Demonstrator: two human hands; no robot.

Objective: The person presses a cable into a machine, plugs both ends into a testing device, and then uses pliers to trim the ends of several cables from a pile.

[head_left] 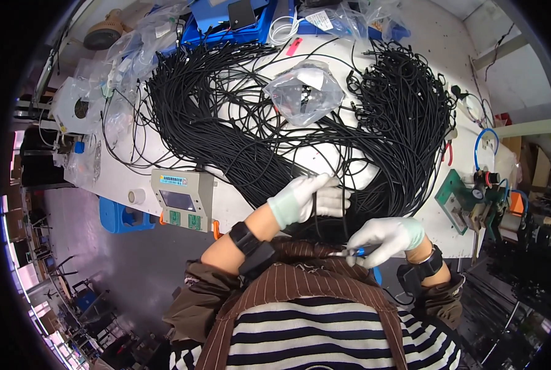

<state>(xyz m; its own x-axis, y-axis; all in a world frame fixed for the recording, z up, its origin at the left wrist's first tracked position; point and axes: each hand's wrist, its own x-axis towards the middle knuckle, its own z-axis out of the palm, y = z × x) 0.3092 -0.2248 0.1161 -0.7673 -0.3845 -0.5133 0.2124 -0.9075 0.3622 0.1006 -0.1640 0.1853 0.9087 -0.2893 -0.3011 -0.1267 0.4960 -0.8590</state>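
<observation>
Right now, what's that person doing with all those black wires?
A person in white gloves is working at a table covered with black cables. The left hand grips a few cables near the table's front edge. The right hand holds a small blue-handled tool close to the body.

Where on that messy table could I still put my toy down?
Bare white table shows at the far right corner, beyond the black cables. Another patch lies left of the grey meter box, by the tape roll. The middle is crowded.
</observation>
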